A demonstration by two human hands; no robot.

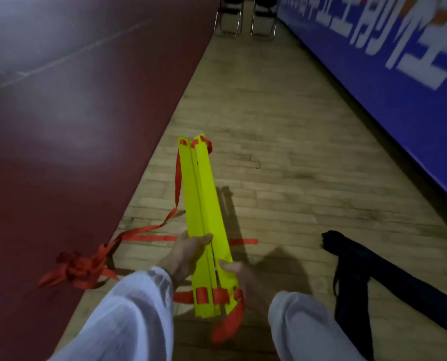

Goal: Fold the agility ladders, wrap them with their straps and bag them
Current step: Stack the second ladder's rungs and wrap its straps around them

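A wooden floor (pixel 282 126) of pale, worn planks is running away from the person as a narrowing lane. A dark red mat (pixel 61 152), smooth and faintly shiny with a thin white line across it, is covering the floor's left side; its straight edge is cutting diagonally toward the far end. A blue banner (pixel 399 74) is standing along the floor's right edge, carrying large white characters and an orange patch, too blurred to read. Bare planks are showing between the mat's edge and the banner, widest near the person. Two metal-framed chairs (pixel 229 16) are standing side by side at the floor's far end.

A black bag (pixel 373 277), soft and crumpled with its mouth gaping, is lying by the floor's near right edge, apart from the hands. The ladder (pixel 204 199), a bundle of flat yellow rungs stacked lengthwise, is being held above the floor's near middle, pointing away. Red webbing straps (pixel 177 178) are threading through slots at both rung ends, trailing left and heaping on the mat's near edge.

The left hand (pixel 188 254) is grasping the ladder from the left, thumb over the top. The right hand (pixel 240 274) is grasping it from the right, thumb on the top rung. White sleeves (pixel 128 321) are covering both arms
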